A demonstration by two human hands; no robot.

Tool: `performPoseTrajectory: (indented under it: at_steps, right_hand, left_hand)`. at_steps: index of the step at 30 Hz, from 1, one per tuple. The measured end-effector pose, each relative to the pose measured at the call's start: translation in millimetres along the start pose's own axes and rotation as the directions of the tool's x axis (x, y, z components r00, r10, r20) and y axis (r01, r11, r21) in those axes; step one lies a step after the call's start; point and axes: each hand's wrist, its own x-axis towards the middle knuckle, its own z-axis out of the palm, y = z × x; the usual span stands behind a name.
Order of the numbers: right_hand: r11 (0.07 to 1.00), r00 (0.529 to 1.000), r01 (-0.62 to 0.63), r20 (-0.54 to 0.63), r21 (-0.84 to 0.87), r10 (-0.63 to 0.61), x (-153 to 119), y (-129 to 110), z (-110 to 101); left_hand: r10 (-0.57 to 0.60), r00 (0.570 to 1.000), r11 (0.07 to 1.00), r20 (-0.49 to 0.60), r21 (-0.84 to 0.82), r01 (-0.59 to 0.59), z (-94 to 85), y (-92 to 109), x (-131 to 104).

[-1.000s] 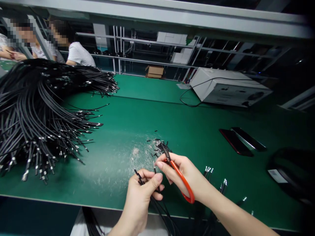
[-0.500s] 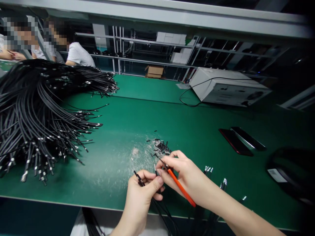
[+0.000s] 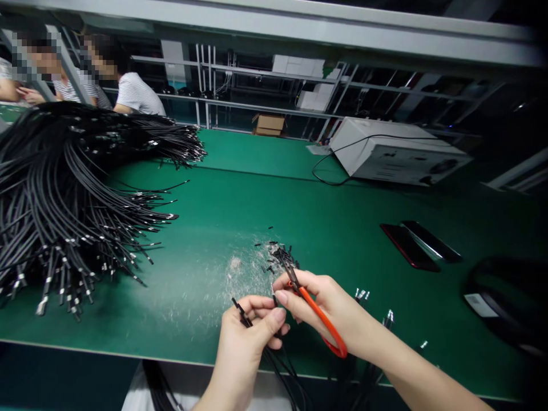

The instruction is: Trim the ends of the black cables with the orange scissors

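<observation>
Several thin black cables (image 3: 279, 365) run up from the table's front edge into my left hand (image 3: 252, 337), which is closed around them. One cable end sticks up between its thumb and fingers, and other ends poke out at the left of the hand. In my right hand (image 3: 327, 302) lies a pair of orange-handled cutters (image 3: 322, 317), their dark jaws pointing up and away. The right thumb and forefinger are close to the upright cable end; whether they touch it I cannot tell. Just beyond sits a small pile of cut black sleeve bits (image 3: 281, 254) with whitish fibre scraps (image 3: 235, 264) around it.
A large heap of black cables (image 3: 81, 188) covers the table's left. To the right are two phones (image 3: 411, 246), a dark object with a white label (image 3: 482, 305) and more cable ends (image 3: 389, 318). A white metal box (image 3: 398, 151) stands behind. Co-workers (image 3: 139, 94) sit far left.
The cutters have turned more upright in my right hand and their orange handles show spread apart. My right fingers have shifted slightly right. My left hand has barely moved.
</observation>
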Motion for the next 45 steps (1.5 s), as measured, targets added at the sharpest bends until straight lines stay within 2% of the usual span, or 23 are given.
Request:
performPoseTrajectory:
  at_steps: [4, 7, 10, 14, 17, 27, 34, 41, 43, 45]
  right_hand:
    - [0.979, 0.991, 0.106, -0.063, -0.173, -0.119, 0, 3, 1]
    - [0.928, 0.971, 0.185, -0.083, -0.323, -0.223, 3, 11, -2]
    - [0.793, 0.938, 0.214, -0.108, -0.571, -0.330, 7, 24, -4]
    - [0.553, 0.928, 0.200, -0.026, -0.809, -0.373, 9, 38, -2]
    - [0.462, 0.922, 0.217, 0.025, -0.860, -0.387, 8, 40, 2]
    - [0.281, 0.890, 0.257, 0.113, -0.925, -0.442, 8, 35, -4]
    - [0.217, 0.869, 0.302, 0.174, -0.928, -0.464, 16, 36, -8]
    - [0.219, 0.857, 0.385, 0.259, -0.897, -0.446, 25, 41, -13]
    - [0.261, 0.870, 0.391, 0.261, -0.883, -0.418, 28, 42, -15]
    - [0.389, 0.916, 0.310, 0.164, -0.867, -0.365, 30, 43, -14]
  left_hand:
    - [-0.002, 1.000, 1.000, 0.013, 0.018, 0.002, -0.5, 0, 1]
    - [-0.028, 1.000, 0.999, 0.010, 0.022, 0.028, -2.6, 1, 3]
    - [-0.070, 0.997, 0.997, -0.020, -0.017, 0.069, -5.8, 1, 5]
    - [-0.105, 0.994, 0.993, -0.015, -0.057, 0.104, -8.9, -2, 8]
    - [-0.101, 0.995, 0.993, 0.001, -0.054, 0.101, -9.2, -4, 10]
    - [-0.074, 0.997, 0.997, -0.007, -0.024, 0.073, -5.1, -3, 10]
    - [-0.088, 0.996, 0.996, -0.016, -0.025, 0.088, -5.5, -3, 13]
    - [-0.090, 0.996, 0.996, -0.029, -0.007, 0.089, -8.1, -6, 18]
    - [-0.094, 0.995, 0.996, -0.039, 0.000, 0.094, -7.6, -7, 19]
    - [-0.105, 0.993, 0.994, -0.055, 0.003, 0.105, -6.7, -7, 20]
